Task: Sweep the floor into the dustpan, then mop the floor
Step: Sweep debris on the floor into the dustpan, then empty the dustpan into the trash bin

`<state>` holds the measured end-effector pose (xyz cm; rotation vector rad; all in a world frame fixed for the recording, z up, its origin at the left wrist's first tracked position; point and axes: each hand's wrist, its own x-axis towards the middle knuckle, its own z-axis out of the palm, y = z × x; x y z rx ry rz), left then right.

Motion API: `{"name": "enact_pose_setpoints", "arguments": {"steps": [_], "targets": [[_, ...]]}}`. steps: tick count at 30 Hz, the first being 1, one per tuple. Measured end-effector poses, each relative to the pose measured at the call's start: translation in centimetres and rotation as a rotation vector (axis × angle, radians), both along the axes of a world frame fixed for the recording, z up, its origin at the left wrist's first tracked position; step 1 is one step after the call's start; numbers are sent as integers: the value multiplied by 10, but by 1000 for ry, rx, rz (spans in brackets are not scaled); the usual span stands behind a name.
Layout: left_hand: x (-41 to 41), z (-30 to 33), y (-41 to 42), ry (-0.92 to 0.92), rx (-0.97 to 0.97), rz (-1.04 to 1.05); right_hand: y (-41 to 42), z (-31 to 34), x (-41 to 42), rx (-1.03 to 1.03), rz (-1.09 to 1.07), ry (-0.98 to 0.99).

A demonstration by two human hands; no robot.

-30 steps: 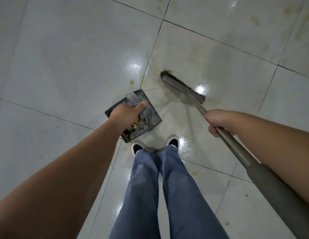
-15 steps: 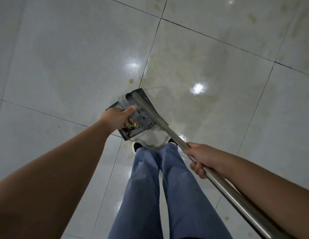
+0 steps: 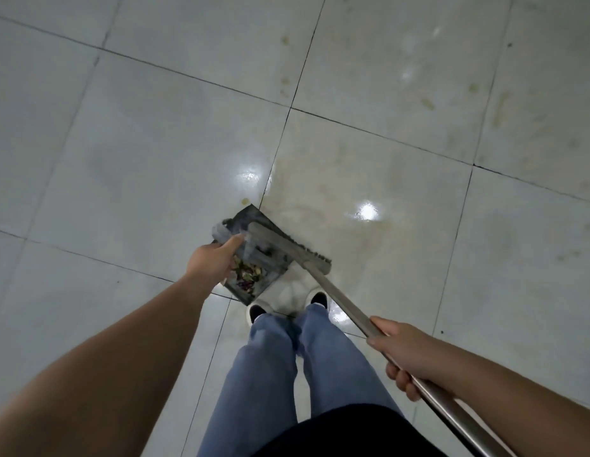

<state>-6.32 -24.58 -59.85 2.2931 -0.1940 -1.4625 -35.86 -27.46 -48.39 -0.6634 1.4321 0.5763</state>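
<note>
Dustpan [image 3: 254, 258] sat tilted on the floor [image 3: 155, 143] before the shoes [image 3: 255, 312], left hand [image 3: 212, 262] gripping its handle, debris [image 3: 249, 275] inside. A second earlier the broom [image 3: 288, 247] stood well apart; now, right hand [image 3: 406, 352] clenching its pole, it lay against the pan's mouth, so sweeping looked nearly finished.

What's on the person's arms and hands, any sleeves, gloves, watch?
Nothing worn on either. The left hand and right hand are bare, with no gloves, rings or watch showing. Both forearms are bare as far as the frame shows; no sleeve edge is in view.
</note>
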Motion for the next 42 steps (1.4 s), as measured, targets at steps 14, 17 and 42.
{"name": "enact_pose_setpoints", "arguments": {"steps": [14, 17, 42], "targets": [[-35, 91, -28, 56, -224, -306, 57, 71, -20, -240, -495, 31], [-43, 118, -36, 222, -276, -386, 85, 89, -24, -311, -620, 44], [-373, 197, 50, 383, -365, -1155, 347, 96, -246, -305, -1384, 163]]}}
